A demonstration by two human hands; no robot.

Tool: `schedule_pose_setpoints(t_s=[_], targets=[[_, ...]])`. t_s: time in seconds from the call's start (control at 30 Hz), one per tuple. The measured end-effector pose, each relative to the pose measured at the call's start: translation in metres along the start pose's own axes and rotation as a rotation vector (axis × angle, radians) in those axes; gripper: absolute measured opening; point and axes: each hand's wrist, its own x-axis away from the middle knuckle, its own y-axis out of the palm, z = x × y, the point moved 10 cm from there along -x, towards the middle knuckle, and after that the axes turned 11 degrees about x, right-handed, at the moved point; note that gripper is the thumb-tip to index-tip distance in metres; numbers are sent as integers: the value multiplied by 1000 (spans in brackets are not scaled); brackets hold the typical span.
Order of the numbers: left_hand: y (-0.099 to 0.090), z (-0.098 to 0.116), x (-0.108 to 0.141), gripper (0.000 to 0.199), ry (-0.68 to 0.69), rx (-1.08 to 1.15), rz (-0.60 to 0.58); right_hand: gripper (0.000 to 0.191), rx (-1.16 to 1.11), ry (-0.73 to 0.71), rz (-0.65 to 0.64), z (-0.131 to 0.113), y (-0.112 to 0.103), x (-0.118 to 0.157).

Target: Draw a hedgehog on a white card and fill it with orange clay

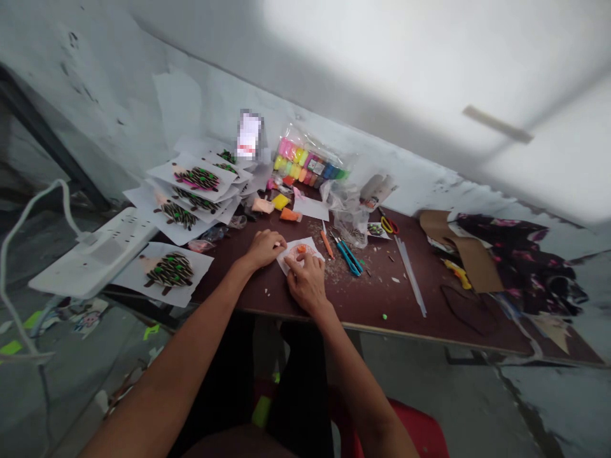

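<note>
From where I stand, one white power strip [102, 254] sits far left. One sheet with a hedgehog picture [167, 272] lies beside it, and behind is an overlapping pile of similar sheets [193, 181]; I can't count them all. One phone [249, 135] stands at the back.

The left hand [263, 249] rests by the left edge of one small sheet [282, 262] on the worktop [329, 294]; its fingers are curled, and I can't tell whether its grip is closed on anything. The right hand [308, 280] has its grip loosely wide, fingertips on that sheet's orange drawing, near one orange lump [301, 249].

Behind the hands are three clay pieces: one peach [262, 205], one yellow [280, 201], one orange [290, 215]. One clear bag of many coloured packs [310, 165] is farther back.

Rightward come one orange-handled tool [327, 244], one pair of blue-handled pliers [351, 257], one pair of scissors [390, 225], then one yellow-handled tool [458, 273].
</note>
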Motion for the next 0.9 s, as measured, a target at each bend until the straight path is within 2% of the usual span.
schedule_pose_setpoints(t_s=[0.27,0.9], targets=[[0,0,1,19,1,-8,3,25,71,35,-44,3,2,-6],[2,-2,1,21,4,-4,18,29,47,108,-6,8,4,-5]])
